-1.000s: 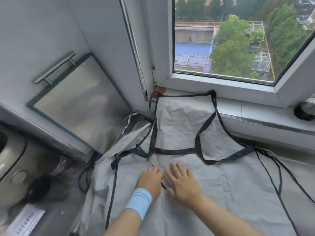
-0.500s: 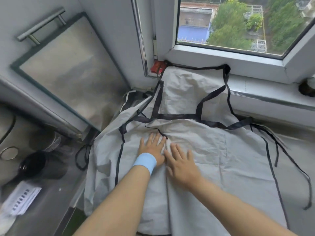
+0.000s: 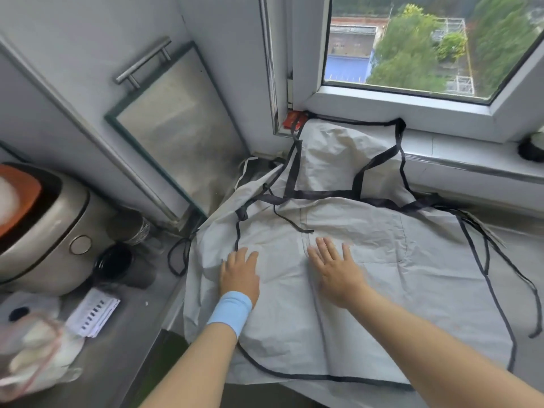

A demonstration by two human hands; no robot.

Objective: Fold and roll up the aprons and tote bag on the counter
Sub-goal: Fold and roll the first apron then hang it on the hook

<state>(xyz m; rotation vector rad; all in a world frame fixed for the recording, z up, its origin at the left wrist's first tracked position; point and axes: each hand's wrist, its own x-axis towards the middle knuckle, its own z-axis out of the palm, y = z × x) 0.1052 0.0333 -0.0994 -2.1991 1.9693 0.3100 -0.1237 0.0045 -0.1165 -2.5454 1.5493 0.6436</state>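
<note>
Apron [image 3: 382, 290] grey, black-trimmed, spread flat, creased, under both palms.

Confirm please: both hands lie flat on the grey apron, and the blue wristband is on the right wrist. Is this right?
Not quite. The head view shows the blue wristband on the left wrist. Both the left hand and right hand do lie flat on the grey apron.

Bare forearms, light-blue left wristband [image 3: 230, 312]
</note>
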